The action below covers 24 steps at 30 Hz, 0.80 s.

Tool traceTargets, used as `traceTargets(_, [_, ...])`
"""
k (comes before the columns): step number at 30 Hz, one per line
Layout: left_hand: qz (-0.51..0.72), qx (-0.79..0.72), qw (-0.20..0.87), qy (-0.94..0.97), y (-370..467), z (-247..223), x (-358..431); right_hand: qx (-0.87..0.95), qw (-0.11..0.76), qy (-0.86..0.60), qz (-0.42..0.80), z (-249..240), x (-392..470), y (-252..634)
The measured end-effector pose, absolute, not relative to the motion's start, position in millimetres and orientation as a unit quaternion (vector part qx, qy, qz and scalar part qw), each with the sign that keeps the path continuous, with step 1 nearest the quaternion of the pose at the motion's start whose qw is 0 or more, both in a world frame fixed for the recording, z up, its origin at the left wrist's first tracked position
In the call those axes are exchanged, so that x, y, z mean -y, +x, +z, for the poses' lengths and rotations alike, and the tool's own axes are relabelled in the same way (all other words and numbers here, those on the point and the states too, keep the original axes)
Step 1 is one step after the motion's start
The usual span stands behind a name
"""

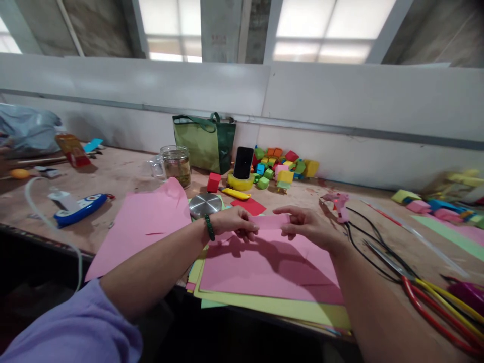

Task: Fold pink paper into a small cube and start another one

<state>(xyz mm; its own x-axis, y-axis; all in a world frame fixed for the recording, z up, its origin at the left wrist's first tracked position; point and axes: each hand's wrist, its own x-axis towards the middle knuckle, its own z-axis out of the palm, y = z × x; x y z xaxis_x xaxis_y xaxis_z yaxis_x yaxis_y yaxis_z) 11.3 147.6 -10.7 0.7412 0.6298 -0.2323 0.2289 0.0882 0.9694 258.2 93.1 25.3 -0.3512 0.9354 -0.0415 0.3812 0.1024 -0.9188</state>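
Note:
Between my two hands a small strip of pink paper (269,222) is held up by its ends. My left hand (237,223), with a dark green bead bracelet at the wrist, pinches the strip's left end. The fingers of my right hand (304,227) are closed on its right end. Below them lies a large pink sheet (264,272) on top of a stack of yellow and green sheets (287,306). Another pink sheet (139,227), curled at its far corner, lies to the left. Just beyond my left hand are a round metal lid (205,204) and a red paper piece (250,205).
A pink glue gun (340,205) and large scissors (408,282) lie to the right, with cables. Behind stand a glass mug (177,166), a green bag (206,141), a phone (243,162) on a yellow tape roll, and several coloured paper cubes (272,169). A blue cutter (81,210) lies left.

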Motion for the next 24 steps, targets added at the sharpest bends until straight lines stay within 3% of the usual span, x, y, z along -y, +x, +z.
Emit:
traceTargets(4, [0.126,-0.333,0.632,0.688,6.9,-7.1,-149.2,0.677,0.283,-0.505,0.455,26.5,-91.3,260.6])
traceTargets(12, [0.199,-0.282,0.491,0.8,25.4,-16.7,-132.6,0.708,0.243,-0.423,0.511,0.8,-87.4,220.1])
traceTargets(17, [0.196,-0.272,0.566,0.753,22.2,-10.2,-134.1,0.701,0.275,-0.436,0.493,7.8,-89.8,232.7])
traceTargets(20, [0.199,-0.306,0.612,0.701,16.4,-3.9,-139.4,0.689,0.356,-0.471,0.42,21.2,-91.0,254.6])
traceTargets(24, [0.28,-0.357,0.586,0.671,19.2,-3.3,-135.9,0.675,0.381,-0.501,0.385,25.2,-91.6,259.8])
